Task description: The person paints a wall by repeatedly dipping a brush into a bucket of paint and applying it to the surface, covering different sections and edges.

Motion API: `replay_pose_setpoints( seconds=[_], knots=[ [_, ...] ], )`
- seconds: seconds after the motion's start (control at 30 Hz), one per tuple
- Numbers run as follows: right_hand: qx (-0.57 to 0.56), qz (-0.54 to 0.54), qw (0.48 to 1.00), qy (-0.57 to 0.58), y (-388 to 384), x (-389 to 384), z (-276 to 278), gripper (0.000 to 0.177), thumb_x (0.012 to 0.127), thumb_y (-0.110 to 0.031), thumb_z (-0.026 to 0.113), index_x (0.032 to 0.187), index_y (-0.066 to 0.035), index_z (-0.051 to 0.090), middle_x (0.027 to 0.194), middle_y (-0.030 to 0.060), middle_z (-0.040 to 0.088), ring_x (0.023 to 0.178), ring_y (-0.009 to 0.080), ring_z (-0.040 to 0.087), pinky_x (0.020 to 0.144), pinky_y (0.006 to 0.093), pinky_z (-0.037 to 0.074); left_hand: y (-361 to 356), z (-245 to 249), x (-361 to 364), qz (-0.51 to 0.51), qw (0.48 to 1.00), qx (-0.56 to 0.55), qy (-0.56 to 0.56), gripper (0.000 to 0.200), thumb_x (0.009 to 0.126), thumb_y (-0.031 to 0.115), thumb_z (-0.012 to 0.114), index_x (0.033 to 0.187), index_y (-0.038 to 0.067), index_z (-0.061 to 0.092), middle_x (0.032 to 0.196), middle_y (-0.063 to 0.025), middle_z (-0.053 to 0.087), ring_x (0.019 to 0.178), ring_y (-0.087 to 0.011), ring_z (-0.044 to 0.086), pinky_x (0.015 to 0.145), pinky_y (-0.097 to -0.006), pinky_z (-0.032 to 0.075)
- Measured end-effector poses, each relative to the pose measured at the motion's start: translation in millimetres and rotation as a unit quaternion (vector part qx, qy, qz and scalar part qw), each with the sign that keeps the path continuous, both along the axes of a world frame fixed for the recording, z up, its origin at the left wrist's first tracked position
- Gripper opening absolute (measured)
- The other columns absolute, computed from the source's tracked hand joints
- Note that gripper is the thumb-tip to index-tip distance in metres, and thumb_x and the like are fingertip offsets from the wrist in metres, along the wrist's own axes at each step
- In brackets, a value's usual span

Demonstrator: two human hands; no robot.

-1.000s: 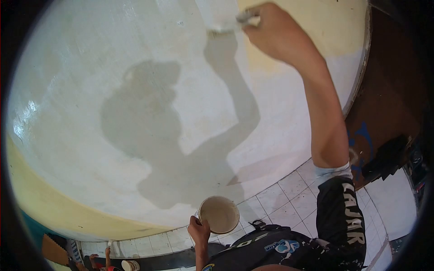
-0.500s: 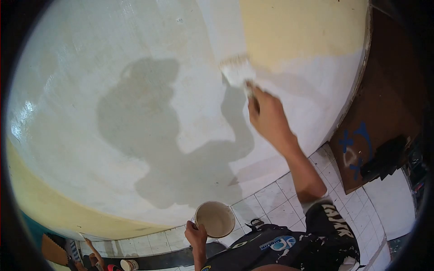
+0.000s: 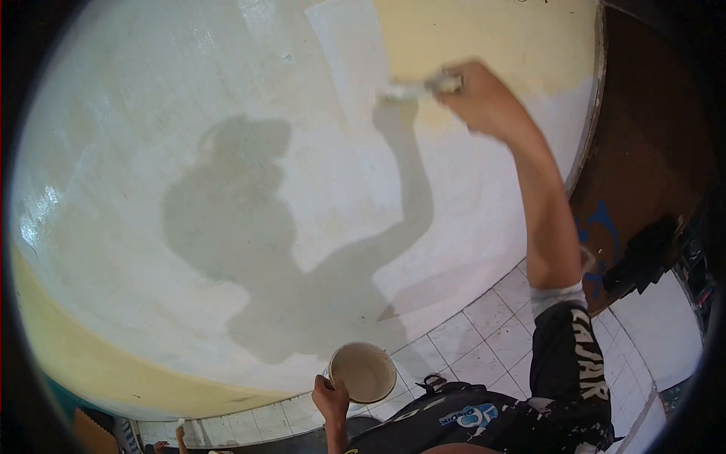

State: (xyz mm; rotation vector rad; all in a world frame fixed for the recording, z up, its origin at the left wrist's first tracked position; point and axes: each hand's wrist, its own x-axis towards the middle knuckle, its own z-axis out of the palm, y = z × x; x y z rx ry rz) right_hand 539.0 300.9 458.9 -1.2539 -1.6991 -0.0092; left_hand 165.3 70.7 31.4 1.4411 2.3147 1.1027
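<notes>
I see, from far away, the right hand (image 3: 488, 98) closed around the handle of a brush (image 3: 402, 91). The blurred brush head is at the border where the yellow area (image 3: 473, 38) meets the white coat (image 3: 346, 53); whether it touches the wall (image 3: 476, 204), I cannot tell. To the left, the wall gives me wide surface; to the right, it finishes at an edge beside the brown panel (image 3: 650, 129). Lower, the left hand (image 3: 330, 399) grips the bucket (image 3: 376, 362) at its left side, near the wall's bottom edge, above the tiled floor (image 3: 484, 325), well apart from the brush.
</notes>
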Motion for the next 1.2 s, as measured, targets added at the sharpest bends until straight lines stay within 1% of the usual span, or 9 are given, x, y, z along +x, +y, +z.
replay_pose_setpoints(
  seconds=[0.1,0.17,0.3,0.4,0.63,0.83,0.97,1.07,1.2],
  knots=[
    [0.06,0.0,0.998,0.024,-11.4,-15.2,63.6,0.03,0.089,-0.015,0.065,0.113,0.003,0.067,0.062,0.0042,0.056,0.051,0.0132,0.052,0.047,0.0319,0.043,2.5,-1.7,2.1,-0.004,1.0,0.008,-0.027,0.026,0.073,0.013,0.067,0.068,0.001,0.044,0.053,-0.0142,0.049,0.046,-0.0317,0.048,0.048,-0.0437,0.039],
    [0.1,-0.099,0.99,-0.015,-13.7,-20.5,86.3,0.035,0.094,-0.01,0.056,0.125,0.006,0.06,0.119,0.0257,0.065,0.098,0.0292,0.068,0.087,0.0373,0.053,3.3,1.1,8.0,-0.001,1.0,0.014,-0.028,0.026,0.074,0.013,0.067,0.068,0.001,0.044,0.053,-0.014,0.048,0.045,-0.0314,0.047,0.048,-0.0437,0.039],
    [0.141,-0.049,0.988,0.04,-12.8,-22.7,73.3,0.035,0.096,-0.013,0.057,0.125,0.005,0.061,0.105,0.0219,0.068,0.081,0.0219,0.067,0.074,0.0331,0.055,0.0,-0.1,11.9,0.002,1.0,0.021,-0.018,0.025,0.073,0.012,0.066,0.068,0.001,0.044,0.053,-0.0138,0.046,0.046,-0.0308,0.044,0.048,-0.0437,0.038],
    [0.224,-0.015,0.974,0.021,29.0,-20.6,5.1,0.035,0.086,-0.015,0.062,0.115,0.005,0.065,0.083,0.0271,0.068,0.078,0.0424,0.067,0.072,0.0455,0.053,-2.5,-9.3,8.3,0.013,1.0,-0.004,-0.025,0.025,0.073,0.011,0.066,0.068,0.001,0.043,0.055,-0.0141,0.047,0.047,-0.0307,0.044,0.049,-0.0436,0.038],
    [-0.019,0.032,0.999,0.013,-16.7,-23.2,-144.0,0.036,0.087,-0.004,0.058,0.124,-0.001,0.061,0.077,0.0271,0.063,0.071,0.043,0.063,0.067,0.0486,0.049,-3.9,-3.2,11.0,0.008,1.0,-0.025,-0.009,0.026,0.073,0.012,0.066,0.068,0.002,0.043,0.054,-0.0133,0.048,0.047,-0.0309,0.047,0.049,-0.0439,0.039],
    [-0.223,0.04,0.974,-0.016,-29.4,4.4,-211.6,0.026,0.086,-0.007,0.059,0.11,0.001,0.067,0.087,0.0278,0.066,0.083,0.0434,0.065,0.075,0.0473,0.052,-2.7,3.4,15.0,-0.019,1.0,-0.013,-0.015,0.024,0.073,0.012,0.066,0.069,0.002,0.045,0.053,-0.0136,0.049,0.046,-0.0321,0.049,0.048,-0.0443,0.039],
    [-0.183,0.021,0.983,-0.022,-8.8,10.8,-159.1,0.026,0.091,-0.016,0.062,0.108,0.003,0.068,0.076,0.0224,0.068,0.067,0.0278,0.067,0.065,0.0407,0.051,-7.6,5.1,21.2,-0.041,0.999,-0.004,-0.011,0.023,0.075,0.012,0.066,0.071,0.001,0.045,0.053,-0.0138,0.048,0.046,-0.032,0.049,0.048,-0.0434,0.039],
    [-0.104,0.035,0.993,0.044,7.2,7.0,-81.2,0.023,0.088,-0.013,0.066,0.106,0.0,0.07,0.06,0.0065,0.058,0.041,0.0124,0.047,0.039,0.0314,0.04,-16.0,3.9,24.5,-0.056,0.998,0.009,-0.036,0.023,0.075,0.011,0.066,0.072,0.001,0.045,0.053,-0.0137,0.047,0.046,-0.0314,0.048,0.048,-0.0425,0.039],
    [-0.098,0.028,0.994,0.027,-2.6,0.5,12.0,0.026,0.087,-0.015,0.066,0.11,-0.003,0.07,0.064,0.0093,0.06,0.055,0.0211,0.058,0.046,0.0352,0.046,-34.0,7.2,26.8,-0.057,0.998,-0.007,-0.037,0.024,0.076,0.01,0.066,0.072,0.001,0.044,0.053,-0.0138,0.047,0.046,-0.0305,0.047,0.048,-0.0415,0.039]
  ],
)
